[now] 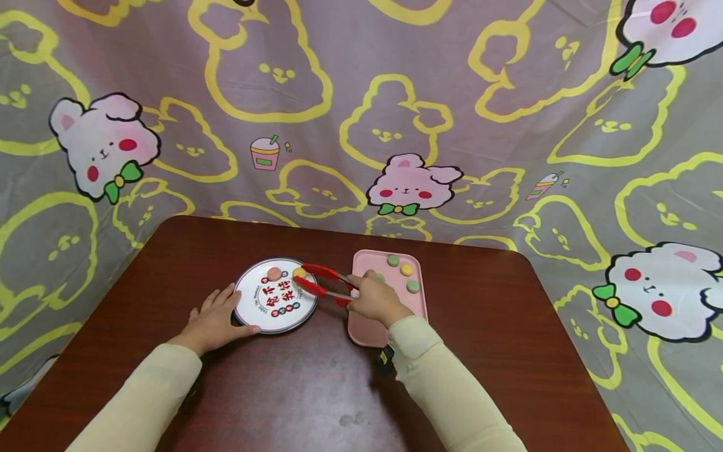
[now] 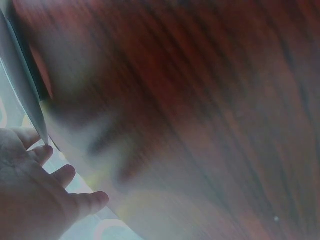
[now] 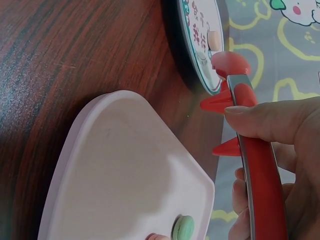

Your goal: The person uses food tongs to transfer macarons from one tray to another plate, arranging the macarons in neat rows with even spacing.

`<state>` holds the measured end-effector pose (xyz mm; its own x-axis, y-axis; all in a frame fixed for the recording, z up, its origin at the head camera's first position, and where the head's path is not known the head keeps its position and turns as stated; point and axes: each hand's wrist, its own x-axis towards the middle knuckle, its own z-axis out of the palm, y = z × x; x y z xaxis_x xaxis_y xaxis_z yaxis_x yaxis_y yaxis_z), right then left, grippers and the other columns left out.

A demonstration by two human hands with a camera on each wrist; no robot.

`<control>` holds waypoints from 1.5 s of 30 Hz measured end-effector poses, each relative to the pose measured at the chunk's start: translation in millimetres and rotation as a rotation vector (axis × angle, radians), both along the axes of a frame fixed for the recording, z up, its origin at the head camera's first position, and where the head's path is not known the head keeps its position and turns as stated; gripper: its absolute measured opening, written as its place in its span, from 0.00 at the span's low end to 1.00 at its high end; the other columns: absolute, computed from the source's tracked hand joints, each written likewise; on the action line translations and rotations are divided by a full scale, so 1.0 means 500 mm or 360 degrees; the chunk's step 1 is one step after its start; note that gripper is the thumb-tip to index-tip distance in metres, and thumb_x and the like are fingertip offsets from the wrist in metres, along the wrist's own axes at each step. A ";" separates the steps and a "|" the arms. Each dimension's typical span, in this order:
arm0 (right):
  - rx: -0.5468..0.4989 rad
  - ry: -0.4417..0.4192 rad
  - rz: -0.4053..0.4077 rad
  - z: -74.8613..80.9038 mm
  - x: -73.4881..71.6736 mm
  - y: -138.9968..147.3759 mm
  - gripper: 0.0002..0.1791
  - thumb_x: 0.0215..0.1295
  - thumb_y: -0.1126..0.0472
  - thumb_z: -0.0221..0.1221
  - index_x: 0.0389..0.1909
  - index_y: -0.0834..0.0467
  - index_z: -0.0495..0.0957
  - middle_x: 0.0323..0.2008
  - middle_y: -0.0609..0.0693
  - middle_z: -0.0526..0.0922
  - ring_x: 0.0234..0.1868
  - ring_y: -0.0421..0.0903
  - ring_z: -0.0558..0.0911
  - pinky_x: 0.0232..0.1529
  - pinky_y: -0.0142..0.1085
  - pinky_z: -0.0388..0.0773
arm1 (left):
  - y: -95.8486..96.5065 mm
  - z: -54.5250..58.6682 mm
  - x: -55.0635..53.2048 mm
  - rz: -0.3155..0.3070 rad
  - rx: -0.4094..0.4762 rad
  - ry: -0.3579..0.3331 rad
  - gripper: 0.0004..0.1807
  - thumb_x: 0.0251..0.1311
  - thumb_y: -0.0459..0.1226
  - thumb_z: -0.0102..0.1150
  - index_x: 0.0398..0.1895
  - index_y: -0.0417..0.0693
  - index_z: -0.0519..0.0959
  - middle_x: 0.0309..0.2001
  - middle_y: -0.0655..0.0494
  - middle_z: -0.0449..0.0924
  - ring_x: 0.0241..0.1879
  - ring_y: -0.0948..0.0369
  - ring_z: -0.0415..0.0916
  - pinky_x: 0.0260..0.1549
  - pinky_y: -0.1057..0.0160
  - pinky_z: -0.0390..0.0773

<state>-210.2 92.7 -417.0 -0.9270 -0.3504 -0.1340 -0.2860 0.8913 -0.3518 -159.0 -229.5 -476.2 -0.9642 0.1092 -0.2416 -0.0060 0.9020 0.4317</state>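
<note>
The brown bench (image 1: 271,402) fills the lower half of the head view. Just right of centre lies the pink tray (image 1: 368,331), shallow and rimmed; it looks light and stiff, best taken by its edges. Left of centre sits the round white plate (image 1: 257,317), smooth and probably slippery, so its rim is the sensible hold. The red-tipped tongs (image 1: 323,271) reach leftward over the plate's upper right; their tips look slick, and a gentle squeeze on the handles should be enough.

The left hand (image 1: 217,321) rests against the plate's left and lower rim, fingers spread and nearly straight, touching it without wrapping round. The right hand (image 1: 377,300), over the tray, has its fingers curled about the tongs' handles, thumb pressed on top.

Smallest are the macarons. The yellow macaron (image 1: 299,273) is at the plate's upper right, between the tong tips; whether they pinch it cannot be told. The pink macaron (image 1: 274,274) lies on the plate just left of it. Green macarons (image 1: 413,286) and another yellow one (image 1: 406,270) sit in the tray's upper part. All seem light and likely fragile, best taken low around the sides with little pressure.
</note>
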 end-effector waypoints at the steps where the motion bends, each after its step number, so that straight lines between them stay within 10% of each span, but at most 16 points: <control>1: 0.0001 0.0001 0.0000 -0.001 0.000 -0.001 0.33 0.50 0.57 0.68 0.61 0.49 0.75 0.42 0.54 0.74 0.35 0.49 0.77 0.33 0.48 0.76 | 0.000 0.000 0.000 -0.0001 0.0000 0.0003 0.65 0.44 0.70 0.61 0.72 0.30 0.53 0.72 0.30 0.44 0.69 0.30 0.38 0.57 0.22 0.42; 45: 0.0155 -0.0017 0.0005 0.006 -0.005 -0.040 0.34 0.54 0.58 0.66 0.65 0.53 0.72 0.43 0.56 0.75 0.32 0.48 0.75 0.32 0.43 0.75 | 0.000 0.007 0.006 -0.0007 -0.0013 0.0059 0.62 0.45 0.68 0.62 0.71 0.30 0.55 0.72 0.30 0.46 0.68 0.30 0.40 0.55 0.22 0.44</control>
